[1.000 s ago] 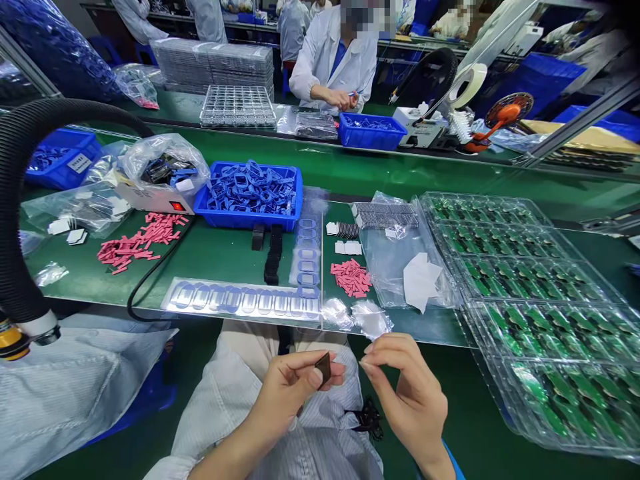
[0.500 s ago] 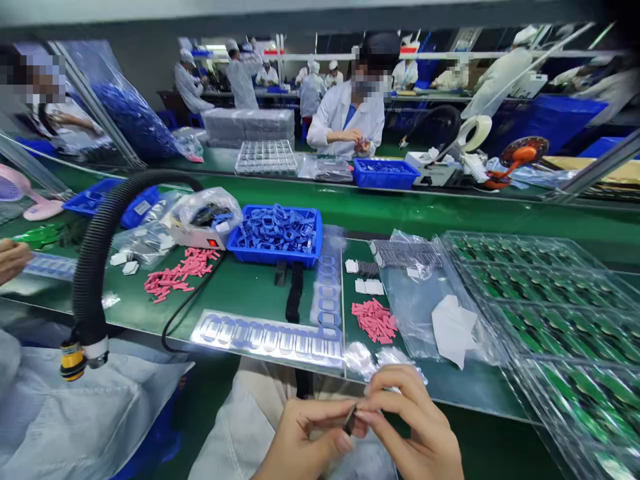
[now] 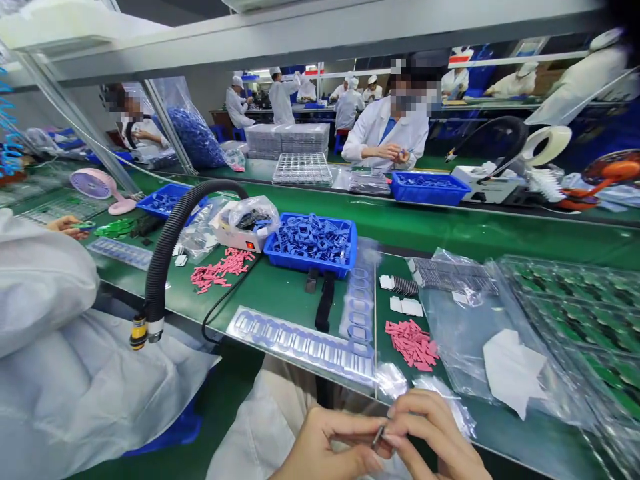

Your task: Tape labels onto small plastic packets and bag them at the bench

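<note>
Low in the view, over my lap at the table's front edge, my left hand (image 3: 333, 448) pinches a small thin dark piece (image 3: 378, 437) between thumb and fingers. My right hand (image 3: 431, 433) is closed at the upper end of that same piece, its fingertips pressed against it. Its exact kind is too small to tell, and the fingers cover part of it. Just beyond the hands lie clear plastic bits (image 3: 391, 381) and a pile of pink strips (image 3: 411, 345). A clear strip of blue-rimmed frames (image 3: 303, 343) lies along the front edge.
A blue bin (image 3: 310, 243) holds many blue frames. Trays of green circuit boards (image 3: 575, 313) stand at the right. A black flexible hose (image 3: 163, 260) arches over the table at the left, beside a co-worker's sleeve (image 3: 45, 280). Another person (image 3: 390, 130) works across the bench.
The view has swung left, so the table's things appear farther right. My hands keep hold of the dark piece, which has tilted slightly. More of the left co-worker shows.
</note>
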The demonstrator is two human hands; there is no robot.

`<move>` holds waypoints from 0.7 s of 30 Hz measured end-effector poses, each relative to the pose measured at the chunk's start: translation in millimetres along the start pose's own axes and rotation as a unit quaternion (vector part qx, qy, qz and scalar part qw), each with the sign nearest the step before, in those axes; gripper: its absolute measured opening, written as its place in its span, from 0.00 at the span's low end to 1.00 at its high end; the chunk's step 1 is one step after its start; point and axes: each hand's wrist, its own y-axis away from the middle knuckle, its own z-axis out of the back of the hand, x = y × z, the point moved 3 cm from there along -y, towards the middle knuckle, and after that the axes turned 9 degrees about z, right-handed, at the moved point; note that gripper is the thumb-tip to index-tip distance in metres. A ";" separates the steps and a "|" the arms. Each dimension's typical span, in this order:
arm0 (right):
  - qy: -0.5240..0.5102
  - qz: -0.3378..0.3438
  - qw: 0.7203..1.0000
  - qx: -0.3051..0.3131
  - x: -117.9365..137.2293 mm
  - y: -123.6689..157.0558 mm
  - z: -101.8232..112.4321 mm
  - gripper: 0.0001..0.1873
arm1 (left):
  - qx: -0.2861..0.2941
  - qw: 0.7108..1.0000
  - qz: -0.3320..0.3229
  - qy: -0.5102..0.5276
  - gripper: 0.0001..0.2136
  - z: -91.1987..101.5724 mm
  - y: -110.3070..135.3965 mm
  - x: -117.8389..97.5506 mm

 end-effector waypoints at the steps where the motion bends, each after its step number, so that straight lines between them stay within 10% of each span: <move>1: 0.008 0.008 1.000 0.002 0.9 3.2 -1.6 0.04 | -0.006 1.000 -0.003 0.014 0.24 -0.6 0.1 3.6; 11: 0.060 0.041 0.997 -0.022 19.3 20.7 -1.9 0.06 | -0.049 0.985 0.069 0.151 0.18 4.7 -2.4 42.9; 21: 0.000 -0.028 0.997 -0.073 14.4 16.7 2.9 0.08 | -0.099 0.974 0.082 0.185 0.23 -1.8 -3.0 6.9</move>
